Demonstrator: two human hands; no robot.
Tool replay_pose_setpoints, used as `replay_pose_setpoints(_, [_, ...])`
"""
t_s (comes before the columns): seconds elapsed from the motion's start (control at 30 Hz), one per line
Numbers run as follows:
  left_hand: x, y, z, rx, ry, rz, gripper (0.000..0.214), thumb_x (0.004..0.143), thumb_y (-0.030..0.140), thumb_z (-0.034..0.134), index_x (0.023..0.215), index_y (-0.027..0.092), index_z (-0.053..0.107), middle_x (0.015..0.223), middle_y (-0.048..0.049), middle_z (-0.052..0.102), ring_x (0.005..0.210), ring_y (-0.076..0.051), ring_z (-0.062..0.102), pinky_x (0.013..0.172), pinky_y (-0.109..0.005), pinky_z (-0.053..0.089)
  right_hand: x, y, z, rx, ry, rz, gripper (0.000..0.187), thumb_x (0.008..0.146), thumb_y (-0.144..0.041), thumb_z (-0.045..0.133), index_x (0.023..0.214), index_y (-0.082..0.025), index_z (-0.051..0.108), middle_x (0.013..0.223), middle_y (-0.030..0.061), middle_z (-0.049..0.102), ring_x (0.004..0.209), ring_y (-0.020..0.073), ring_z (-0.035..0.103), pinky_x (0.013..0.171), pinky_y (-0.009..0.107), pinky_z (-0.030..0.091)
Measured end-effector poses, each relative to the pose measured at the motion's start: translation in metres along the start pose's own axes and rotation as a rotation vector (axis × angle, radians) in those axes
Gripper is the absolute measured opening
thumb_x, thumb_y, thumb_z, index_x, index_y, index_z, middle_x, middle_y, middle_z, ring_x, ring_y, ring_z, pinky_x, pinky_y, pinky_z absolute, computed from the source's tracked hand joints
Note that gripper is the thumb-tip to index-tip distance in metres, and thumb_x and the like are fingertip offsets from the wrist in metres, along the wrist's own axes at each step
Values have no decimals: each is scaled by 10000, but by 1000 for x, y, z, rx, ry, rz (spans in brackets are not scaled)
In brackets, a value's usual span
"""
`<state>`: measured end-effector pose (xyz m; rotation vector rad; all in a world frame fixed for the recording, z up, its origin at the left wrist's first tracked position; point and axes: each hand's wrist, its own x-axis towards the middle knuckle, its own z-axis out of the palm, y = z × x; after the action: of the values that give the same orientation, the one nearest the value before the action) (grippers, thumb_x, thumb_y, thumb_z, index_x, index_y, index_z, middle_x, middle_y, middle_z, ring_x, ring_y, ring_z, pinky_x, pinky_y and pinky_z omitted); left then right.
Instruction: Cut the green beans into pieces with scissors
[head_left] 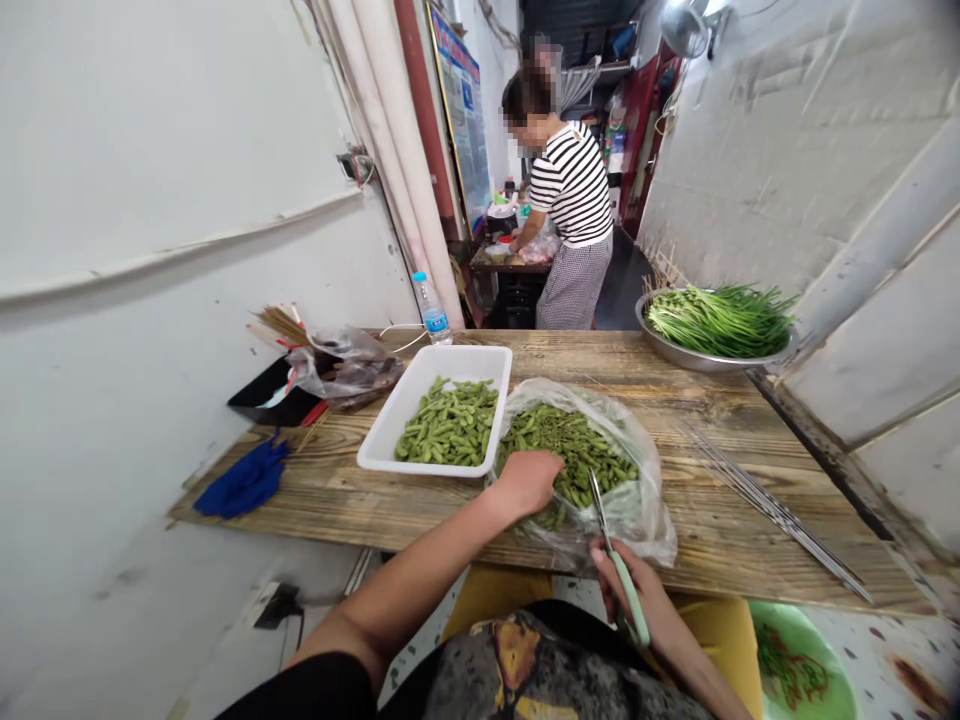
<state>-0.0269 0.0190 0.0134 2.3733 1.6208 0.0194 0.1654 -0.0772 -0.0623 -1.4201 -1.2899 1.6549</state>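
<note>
I see the left hand (529,480) knuckles-up inside the clear plastic bag (641,500), fingers buried in the green pods (574,450); can't tell if it grips any. The right hand (637,595) is closed round the pale green handle of the scissors (611,550), thin steel blades pointing up over the bag's near edge. The bag sits mid-table, crinkled film, mouth wide.

Touching the bag's left side: white rectangular plastic tray (379,440), half full of the same pods. Rough plank table (360,505), grain visible. To the right, a bundle of thin metal skewers (772,505) lies flat, apart from the bag. Far right corner: steel bowl (675,350) of long green stalks. Far left: water bottle (433,310), crumpled clear bag (352,365), blue cloth (244,482) at the edge. A person in a striped top (574,185) works at another table beyond, well apart. Nothing blocks either hand.
</note>
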Motion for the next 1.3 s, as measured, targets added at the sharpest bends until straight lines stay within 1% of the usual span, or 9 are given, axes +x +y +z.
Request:
replay_pose_setpoints(0.07, [3,-6,-4,-24,7,35,262,723,126,484,942,168,623,930,-110,663,897,-240,610,798,-331,454,0,0,0,2,0,13,455,749,-627,505,920,-205,497,513,-88,387,361,76,392,345,195,355])
replay_pose_setpoints(0.2, [15,-30,-9,-356,104,75,307,723,229,558,1025,184,594,961,-48,655,893,-186,594,793,-272,453,-2,-2,1,-11,3,13,451,753,-625,500,912,-203,491,514,-85,397,359,78,405,338,193,351])
replay_pose_setpoints(0.33, [22,-43,-3,-580,180,29,497,673,138,543,1168,164,513,1089,-56,609,660,-101,572,657,-228,462,-2,0,2,-7,-11,-20,428,770,-606,496,911,-202,487,527,-84,403,371,77,408,350,197,374])
replay_pose_setpoints(0.43, [17,-42,2,-565,258,10,506,671,83,504,1166,188,530,1165,-60,559,559,-58,516,631,-225,460,-1,2,2,-12,-10,-29,416,785,-591,491,936,-203,483,533,-81,408,385,83,419,362,200,385])
replay_pose_setpoints(0.6, [0,-31,1,-385,552,-136,221,823,177,459,967,177,627,1017,-66,613,824,-147,547,811,-292,425,-3,1,4,-23,-9,-14,429,776,-606,492,939,-209,482,528,-86,397,378,84,412,362,202,375])
replay_pose_setpoints(0.67, [-4,-24,0,-277,527,-125,204,852,261,469,903,191,653,918,-63,638,894,-184,526,853,-340,380,-3,0,4,-18,-7,-7,438,763,-617,497,933,-213,489,526,-87,393,372,83,405,357,202,367])
replay_pose_setpoints(0.8, [-7,-5,5,-127,329,-63,221,805,401,556,833,226,688,860,-62,646,947,-234,482,868,-422,291,-4,-2,5,-10,1,-14,466,740,-633,507,934,-209,495,510,-88,387,368,84,399,350,200,363])
replay_pose_setpoints(1.03, [2,19,28,36,194,-22,149,733,325,648,732,179,678,892,-89,591,979,-254,452,811,-406,291,-6,0,3,-28,6,-43,453,768,-614,490,946,-198,488,493,-86,401,371,81,405,349,188,357])
replay_pose_setpoints(1.3, [0,15,18,-481,230,-95,156,751,319,614,800,193,693,763,-9,691,752,-159,584,829,-331,351,-7,-5,3,-30,1,-37,482,768,-618,486,969,-179,494,513,-84,397,377,81,402,359,195,356])
